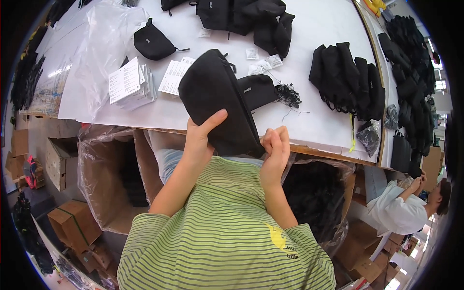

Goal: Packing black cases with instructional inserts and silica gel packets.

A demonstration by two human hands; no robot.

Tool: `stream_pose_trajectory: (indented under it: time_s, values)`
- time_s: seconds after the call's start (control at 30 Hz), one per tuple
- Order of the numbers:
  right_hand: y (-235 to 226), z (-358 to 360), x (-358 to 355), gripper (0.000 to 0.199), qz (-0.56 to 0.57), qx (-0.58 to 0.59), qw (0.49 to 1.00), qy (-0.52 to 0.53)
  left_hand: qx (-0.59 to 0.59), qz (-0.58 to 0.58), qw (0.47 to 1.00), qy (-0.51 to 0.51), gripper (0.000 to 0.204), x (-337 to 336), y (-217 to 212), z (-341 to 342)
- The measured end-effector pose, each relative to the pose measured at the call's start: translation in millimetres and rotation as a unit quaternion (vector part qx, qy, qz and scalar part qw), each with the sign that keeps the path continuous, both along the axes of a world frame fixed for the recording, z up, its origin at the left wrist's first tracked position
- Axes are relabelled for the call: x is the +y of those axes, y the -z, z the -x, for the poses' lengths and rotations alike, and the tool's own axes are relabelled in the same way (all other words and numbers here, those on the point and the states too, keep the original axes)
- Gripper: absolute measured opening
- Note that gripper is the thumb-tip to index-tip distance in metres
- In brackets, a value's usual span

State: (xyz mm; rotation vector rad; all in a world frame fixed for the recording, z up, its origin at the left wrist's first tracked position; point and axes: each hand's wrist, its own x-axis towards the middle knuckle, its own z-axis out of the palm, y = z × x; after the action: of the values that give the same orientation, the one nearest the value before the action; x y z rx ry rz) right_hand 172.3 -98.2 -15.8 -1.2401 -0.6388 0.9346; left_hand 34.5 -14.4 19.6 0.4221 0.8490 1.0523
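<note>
A black zip pouch [220, 104] is held up in front of me, above the near edge of the table. My left hand [200, 137] grips its lower left side, with the thumb across the face and the other fingers hidden behind. At the pouch's lower right corner my right hand [276, 145] is closed in a pinch on the edge; whether a zipper pull is between those fingers is hidden. Behind it another black pouch [258, 91] lies on the table, beside a tangle of thin black cords [288, 95]. A further zip pouch [153, 42] lies farther left.
White printed cards [128, 84] stand in a stack by clear plastic sheeting [104, 53]. Small white packets [263, 65] and black pouch piles [343, 77] lie on the white table [309, 123]. Plastic-lined boxes [104, 183] stand below. A co-worker [401, 208] is at right.
</note>
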Motion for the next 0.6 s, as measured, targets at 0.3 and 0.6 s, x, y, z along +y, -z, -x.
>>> stream_pose_trajectory:
  time_s: [0.3, 0.6]
  values:
    - [-46.6, -29.9, 42.6, 0.024, -0.096, -0.158, 0.983, -0.016, 0.068, -0.044, 0.969, 0.233, 0.048, -7.6, 6.2, 6.6]
    - [-39.6, -44.5, 49.1, 0.008, -0.023, -0.438, 0.899, -0.010, 0.070, -0.015, 0.972, 0.224, 0.052, -5.3, 1.1, 1.7]
